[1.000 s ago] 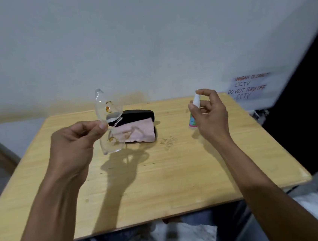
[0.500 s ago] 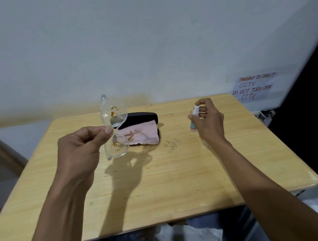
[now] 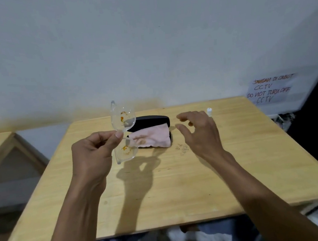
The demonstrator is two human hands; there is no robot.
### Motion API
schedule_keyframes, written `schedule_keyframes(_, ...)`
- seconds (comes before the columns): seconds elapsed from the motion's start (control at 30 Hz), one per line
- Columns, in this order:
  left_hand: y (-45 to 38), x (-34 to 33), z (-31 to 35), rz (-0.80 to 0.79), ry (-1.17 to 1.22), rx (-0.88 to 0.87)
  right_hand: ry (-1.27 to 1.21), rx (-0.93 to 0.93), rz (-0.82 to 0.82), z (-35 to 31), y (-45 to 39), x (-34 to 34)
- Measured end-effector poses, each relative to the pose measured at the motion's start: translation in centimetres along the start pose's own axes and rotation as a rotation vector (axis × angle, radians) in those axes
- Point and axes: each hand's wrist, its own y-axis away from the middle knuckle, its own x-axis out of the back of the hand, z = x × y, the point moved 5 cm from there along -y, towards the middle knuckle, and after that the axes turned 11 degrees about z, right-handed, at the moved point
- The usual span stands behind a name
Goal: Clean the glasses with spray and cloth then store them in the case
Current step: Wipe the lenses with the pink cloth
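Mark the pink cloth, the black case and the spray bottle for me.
pink cleaning cloth (image 3: 152, 137), head view, middle of the fabric.
black hard glasses case (image 3: 150, 120), head view, top of the lid.
small white-capped spray bottle (image 3: 209, 110), head view, cap showing behind the right hand.

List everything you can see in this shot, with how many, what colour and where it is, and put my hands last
glasses: one pair, clear frame with orange smudges on both lenses, held up on end over the table's far left part
case: one, black, on the table behind the glasses
cloth: one, pink, draped over the case
spray bottle: one, white top showing, standing on the table behind the right hand, body hidden
table: one, light wood, centre
paper sign: one, white with handwritten lettering, on the wall at right
left hand: pinches the glasses at the middle
right hand: fingers loosely spread above the table near the cloth, holds nothing
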Motion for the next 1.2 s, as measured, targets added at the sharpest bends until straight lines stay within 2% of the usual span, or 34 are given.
schedule_keyframes(0.17,-1.1,0.8,-0.6,0.010,-0.056,-0.010,0.090,-0.008,-0.272,-1.2,0.3,-5.0)
schedule_keyframes(0.23,-1.7,1.2,-1.0,0.015,-0.062,-0.002,0.142,-0.013,-0.327,-1.2,0.0,-6.5)
schedule_keyframes(0.5,-3.5,1.9,-2.3,0.001,-0.079,0.016,0.454,0.006,-0.366,0.2,-0.3,-9.7)
schedule_keyframes(0.63,-3.9,1.9,-2.8,-0.007,-0.078,0.033,0.497,-0.036,-0.386,0.6,-0.2,-10.4)
schedule_keyframes(1.0,-4.3,2.1,-3.0,-0.006,-0.071,0.062,0.465,-0.121,-0.387,1.1,-0.4,-10.7)
schedule_keyframes(1.07,-4.3,2.0,-3.0,-0.007,-0.069,0.062,0.392,-0.162,-0.380,1.0,-0.5,-10.4)
schedule_keyframes(1.2,-4.1,2.2,-2.8,-0.010,-0.064,0.058,0.053,-0.289,-0.360,-0.2,-0.3,-8.8)
